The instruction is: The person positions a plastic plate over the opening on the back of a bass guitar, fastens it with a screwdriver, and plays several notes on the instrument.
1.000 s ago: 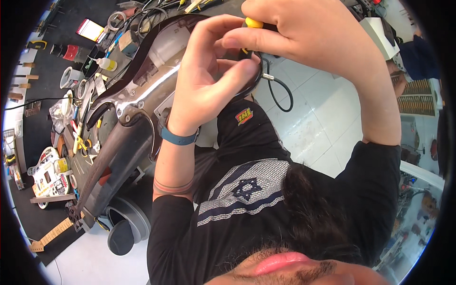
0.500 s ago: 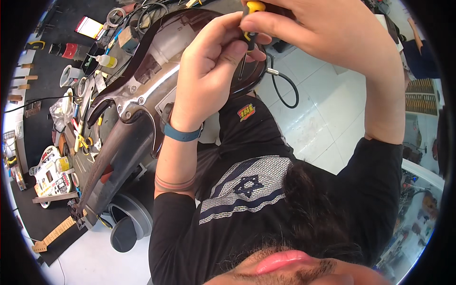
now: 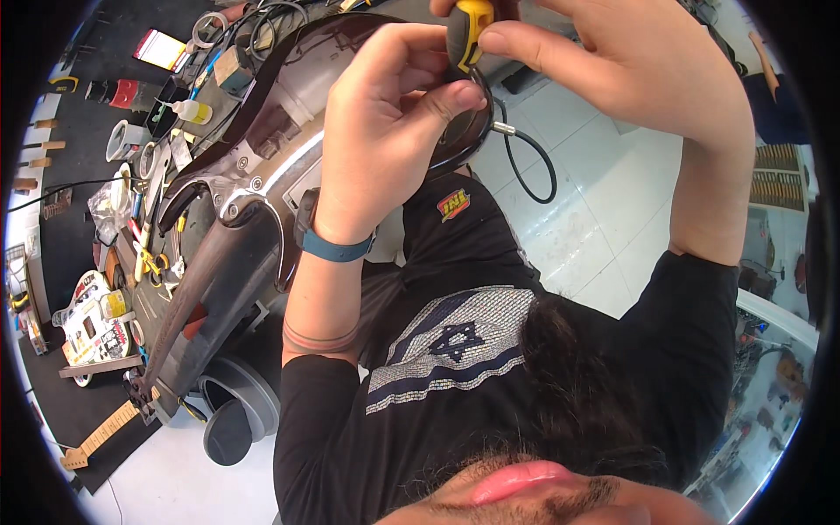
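Observation:
A glossy dark electric guitar body (image 3: 289, 105) lies back side up, its neck (image 3: 201, 280) angled toward the lower left. My right hand (image 3: 604, 61) grips a yellow-and-black screwdriver (image 3: 472, 26) upright above the body's right end. Just beside it my left hand (image 3: 381, 136) has curled fingers and thumb near the lower part of the handle; what they hold is hidden, as is the screwdriver's tip. A short black cable (image 3: 542, 192) with a metal plug (image 3: 504, 129) loops out from the guitar's right edge, over my legs and the floor.
Left, the cluttered bench (image 3: 70, 184) carries a small bottle (image 3: 192, 112), tape rolls (image 3: 131, 140), scissors (image 3: 153, 262), cables and a pale guitar neck (image 3: 105, 429). Below are grey bins (image 3: 254, 394). Another person (image 3: 774, 105) is at the upper right, beside tiled floor (image 3: 577, 210).
My right hand has shifted right, its thumb higher on the screwdriver. My left thumb rose, then moved right; the screwdriver shaft that showed half a second ago is now hidden.

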### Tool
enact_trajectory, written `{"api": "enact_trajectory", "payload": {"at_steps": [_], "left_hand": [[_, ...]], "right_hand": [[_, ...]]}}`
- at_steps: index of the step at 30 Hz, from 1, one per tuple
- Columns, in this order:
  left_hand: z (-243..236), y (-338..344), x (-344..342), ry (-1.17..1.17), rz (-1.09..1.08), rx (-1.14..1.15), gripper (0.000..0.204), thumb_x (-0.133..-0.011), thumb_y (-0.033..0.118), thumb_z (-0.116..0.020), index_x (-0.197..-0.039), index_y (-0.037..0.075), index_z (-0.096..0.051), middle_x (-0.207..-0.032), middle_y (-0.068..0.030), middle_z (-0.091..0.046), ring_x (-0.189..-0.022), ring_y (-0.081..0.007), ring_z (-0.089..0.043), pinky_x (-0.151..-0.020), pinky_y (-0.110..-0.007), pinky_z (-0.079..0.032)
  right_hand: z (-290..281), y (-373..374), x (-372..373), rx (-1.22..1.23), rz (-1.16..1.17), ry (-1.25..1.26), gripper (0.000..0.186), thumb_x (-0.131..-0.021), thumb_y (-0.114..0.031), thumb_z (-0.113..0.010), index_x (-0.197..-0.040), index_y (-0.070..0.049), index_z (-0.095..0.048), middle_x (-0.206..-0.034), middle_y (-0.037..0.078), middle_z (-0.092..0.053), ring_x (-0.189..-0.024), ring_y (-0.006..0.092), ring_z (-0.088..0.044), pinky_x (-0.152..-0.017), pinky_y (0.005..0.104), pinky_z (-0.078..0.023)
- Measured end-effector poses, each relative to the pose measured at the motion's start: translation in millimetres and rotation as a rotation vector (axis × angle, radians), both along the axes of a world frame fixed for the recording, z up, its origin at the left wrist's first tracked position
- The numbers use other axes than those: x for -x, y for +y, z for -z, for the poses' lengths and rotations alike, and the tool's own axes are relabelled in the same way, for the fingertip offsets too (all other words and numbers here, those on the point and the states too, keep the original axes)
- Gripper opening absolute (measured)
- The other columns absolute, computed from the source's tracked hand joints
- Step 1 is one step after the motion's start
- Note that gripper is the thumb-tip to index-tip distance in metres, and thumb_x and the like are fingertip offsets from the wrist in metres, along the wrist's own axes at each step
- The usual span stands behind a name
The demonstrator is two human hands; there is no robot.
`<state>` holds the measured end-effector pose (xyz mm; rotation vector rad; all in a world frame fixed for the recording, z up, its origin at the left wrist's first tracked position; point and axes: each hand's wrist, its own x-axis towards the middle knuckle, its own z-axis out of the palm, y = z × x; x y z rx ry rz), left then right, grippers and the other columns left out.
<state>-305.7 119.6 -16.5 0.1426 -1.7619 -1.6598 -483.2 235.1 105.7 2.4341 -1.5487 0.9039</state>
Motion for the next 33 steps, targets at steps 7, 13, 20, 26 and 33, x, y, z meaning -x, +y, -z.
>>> {"api": "enact_trajectory", "payload": {"at_steps": [7,13,20,26,33], "left_hand": [[-20,16,8,-0.03,0.078,-0.031,0.036,-0.099,-0.003,-0.081,-0.13,-0.002,-0.064,-0.113,-0.0101,-0.078,-0.098,-0.0157,-0.078,-0.087,-0.03,-0.066],[-27,9,0,-0.105,0.147,-0.158,0.064,-0.101,0.004,-0.081,-0.154,-0.001,-0.046,-0.134,-0.011,-0.068,-0.118,-0.0213,-0.072,-0.102,-0.036,-0.06],[0,1,5,0.012,0.06,0.054,0.059,-0.098,-0.007,-0.081,-0.15,-0.002,-0.053,-0.14,-0.0124,-0.067,-0.111,-0.0207,-0.076,-0.096,-0.034,-0.067],[-7,1,3,-0.051,0.047,0.004,0.05,-0.097,-0.007,-0.083,-0.14,-0.001,-0.057,-0.126,-0.0098,-0.072,-0.113,-0.0169,-0.074,-0.094,-0.032,-0.067],[-7,2,1,-0.095,-0.057,0.075,0.041,-0.09,0.005,-0.093,-0.113,0.002,-0.059,-0.102,-0.0049,-0.07,-0.093,-0.012,-0.073,-0.081,-0.029,-0.065]], "right_hand": [[-20,4,3,-0.258,0.196,0.234,0.032,-0.106,-0.027,-0.071,-0.085,-0.005,-0.062,-0.064,0.009,-0.055,-0.057,0.0276,-0.054,-0.065,0.0413,-0.045],[2,-4,8,-0.078,0.209,0.248,0.045,-0.105,-0.04,-0.072,-0.075,-0.008,-0.064,-0.059,0.008,-0.056,-0.053,0.0275,-0.053,-0.06,0.042,-0.042],[-9,2,-5,-0.103,0.294,0.281,0.057,-0.105,-0.053,-0.072,-0.071,-0.008,-0.063,-0.058,0.008,-0.056,-0.054,0.0283,-0.054,-0.062,0.0407,-0.042],[-30,8,-3,-0.333,0.241,0.07,0.037,-0.109,-0.04,-0.069,-0.096,-0.005,-0.069,-0.075,0.009,-0.064,-0.064,0.0259,-0.06,-0.066,0.0411,-0.048],[8,-7,19,-0.354,-0.043,0.003,0.024,-0.107,-0.022,-0.067,-0.117,-0.001,-0.072,-0.095,0.012,-0.071,-0.084,0.027,-0.067,-0.078,0.0399,-0.054]]}}
